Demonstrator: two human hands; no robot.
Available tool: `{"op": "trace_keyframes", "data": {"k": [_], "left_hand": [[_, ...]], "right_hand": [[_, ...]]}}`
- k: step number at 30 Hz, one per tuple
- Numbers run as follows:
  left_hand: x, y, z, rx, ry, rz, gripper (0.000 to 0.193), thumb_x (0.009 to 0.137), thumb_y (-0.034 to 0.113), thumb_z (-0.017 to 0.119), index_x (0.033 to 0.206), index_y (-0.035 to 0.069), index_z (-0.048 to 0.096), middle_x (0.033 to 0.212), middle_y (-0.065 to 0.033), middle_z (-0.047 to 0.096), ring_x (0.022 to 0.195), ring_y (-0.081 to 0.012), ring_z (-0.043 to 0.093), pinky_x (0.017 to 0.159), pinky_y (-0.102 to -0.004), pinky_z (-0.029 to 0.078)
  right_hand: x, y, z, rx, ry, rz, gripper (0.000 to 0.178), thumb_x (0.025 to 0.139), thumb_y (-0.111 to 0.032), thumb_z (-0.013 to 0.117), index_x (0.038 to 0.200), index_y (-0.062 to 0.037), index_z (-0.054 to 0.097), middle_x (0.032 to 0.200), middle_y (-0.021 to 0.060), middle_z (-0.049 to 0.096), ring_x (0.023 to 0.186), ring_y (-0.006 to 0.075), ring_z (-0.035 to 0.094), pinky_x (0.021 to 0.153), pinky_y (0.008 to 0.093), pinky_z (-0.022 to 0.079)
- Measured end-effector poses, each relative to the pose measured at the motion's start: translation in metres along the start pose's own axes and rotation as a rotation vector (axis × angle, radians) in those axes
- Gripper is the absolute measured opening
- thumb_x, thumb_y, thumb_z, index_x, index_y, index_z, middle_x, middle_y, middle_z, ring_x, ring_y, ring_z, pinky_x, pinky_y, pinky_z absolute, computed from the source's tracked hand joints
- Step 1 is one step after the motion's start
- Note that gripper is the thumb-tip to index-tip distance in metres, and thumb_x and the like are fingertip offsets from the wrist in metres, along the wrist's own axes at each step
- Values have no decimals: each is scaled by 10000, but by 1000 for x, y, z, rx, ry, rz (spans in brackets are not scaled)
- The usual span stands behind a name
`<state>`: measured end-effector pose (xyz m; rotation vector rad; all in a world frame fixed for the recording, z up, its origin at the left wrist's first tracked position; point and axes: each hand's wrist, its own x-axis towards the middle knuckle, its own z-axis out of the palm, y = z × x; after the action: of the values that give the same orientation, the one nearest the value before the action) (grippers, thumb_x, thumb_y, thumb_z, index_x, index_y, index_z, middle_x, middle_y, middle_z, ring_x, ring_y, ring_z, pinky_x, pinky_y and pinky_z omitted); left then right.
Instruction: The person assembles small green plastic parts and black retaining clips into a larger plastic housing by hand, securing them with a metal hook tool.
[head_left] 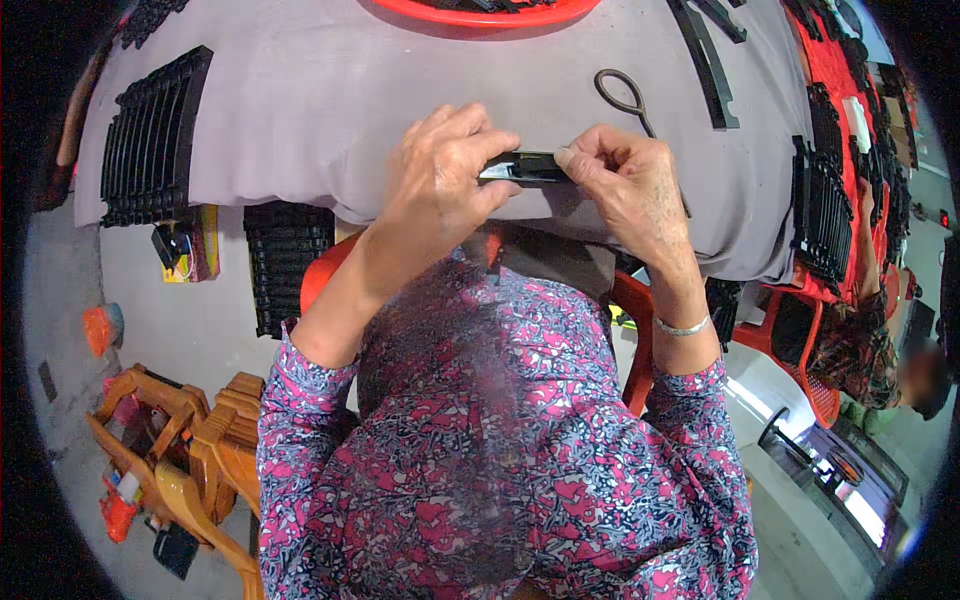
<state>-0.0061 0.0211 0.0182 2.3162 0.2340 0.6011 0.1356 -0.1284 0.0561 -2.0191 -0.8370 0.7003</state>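
Just inside the near edge of the cloth-covered table, both hands hold a short black plastic strip (535, 166) level between them. Its left part has a shiny, pale patch. My left hand (440, 165) grips the left end, thumb below and index finger above. At the other end, my right hand (632, 185) pinches with its thumb on top; its curled fingertips are partly hidden. Beyond the right hand lies a dark metal rod tool with a looped handle (620, 92), its shaft running behind that hand.
A red basin (490, 14) of black parts stands at the far edge. Rows of black strips lie at left (150, 140) and right (822, 210). Long black bars (705, 65) rest at the far right. A wooden chair (205, 440) stands lower left; another person (860, 340) sits at right.
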Motion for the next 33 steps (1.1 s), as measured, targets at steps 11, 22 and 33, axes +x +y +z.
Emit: {"op": "trace_keyframes", "data": {"k": [11, 22, 33], "left_hand": [[-1, 3, -1, 49, -2, -7, 338, 648, 88, 805, 952, 1, 687, 848, -100, 598, 831, -289, 585, 734, -392, 477], [-5, 1, -6, -150, 49, -28, 335, 664, 62, 777, 977, 26, 664, 846, -101, 578, 777, -314, 604, 701, -418, 479], [-12, -2, -7, -76, 17, -1, 200, 711, 39, 727, 902, 38, 666, 883, -78, 609, 815, -274, 631, 727, -373, 509]], "right_hand": [[4, -6, 3, -198, 66, -26, 244, 815, -169, 657, 685, 32, 610, 501, 81, 490, 471, 110, 453, 468, 319, 394], [-5, -13, 15, -398, 189, -41, 204, 831, -177, 643, 745, 7, 651, 575, 178, 594, 525, 314, 627, 535, 394, 486], [-15, -5, 23, -385, 278, -70, 191, 860, -187, 656, 767, -20, 646, 569, 159, 592, 506, 312, 610, 502, 397, 455]]}}
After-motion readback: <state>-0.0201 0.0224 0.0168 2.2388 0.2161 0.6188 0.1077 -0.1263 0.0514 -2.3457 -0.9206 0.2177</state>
